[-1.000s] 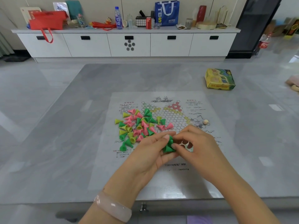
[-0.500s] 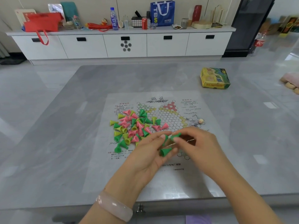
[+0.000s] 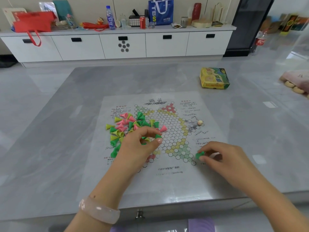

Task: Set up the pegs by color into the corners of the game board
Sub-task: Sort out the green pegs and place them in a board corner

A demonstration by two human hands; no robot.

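A paper game board with a hexagonal star of circles lies flat on the grey table. A heap of pink, yellow and green cone pegs covers its left side. My left hand rests at the heap's near edge, fingers curled around several green pegs, one green peg at its fingertips. My right hand pinches a single green peg just right of the board's near green corner. A pink corner shows at the far side.
A yellow-green game box sits at the table's far right. A small beige bead lies on the board's right edge. A white cabinet with bags and bottles lines the back wall. The table's front edge is near my wrists.
My hands have separated. The right hand took one green peg from the left and carried it right and nearer, to the near green corner. The left hand shifted back towards the heap.
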